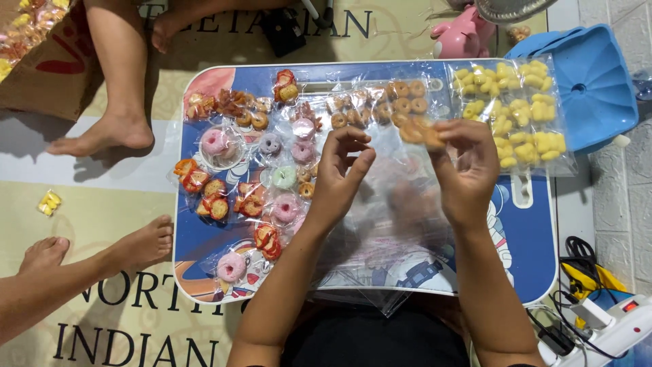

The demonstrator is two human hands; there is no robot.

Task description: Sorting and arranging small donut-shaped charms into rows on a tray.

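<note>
Clear thin plastic bags (401,224) are lying in a loose stack on the blue printed lap bench (536,265), spreading toward six o'clock from both hands, and the upper edge of the top bag is rising between them. The left hand (339,178) is pinching that edge between thumb and curled fingers, at about nine o'clock from the right hand (467,170). The right hand is grasping a small brown ring-shaped toy doughnut (429,134) at its fingertips, seemingly with the film as well, though the clear plastic is making that hard to tell. The bag's long axis seems to be running from twelve to six o'clock, its mouth up at the hands, and both hands are sitting about equally near it, the right one carrying the piece just above the opening.

At twelve o'clock of the hands a clear packet of brown ring doughnuts (397,102) is lying on the bench. At two o'clock a packet of yellow puffy pieces (516,115) is resting partly on a blue plastic lid (598,81). At nine o'clock, small bagged pink, green and purple miniature doughnuts (285,178) and orange fruit-slice charms (204,190) are covering the bench. Other people's bare feet (109,132) are resting on the floor mat (102,204) beyond.
</note>
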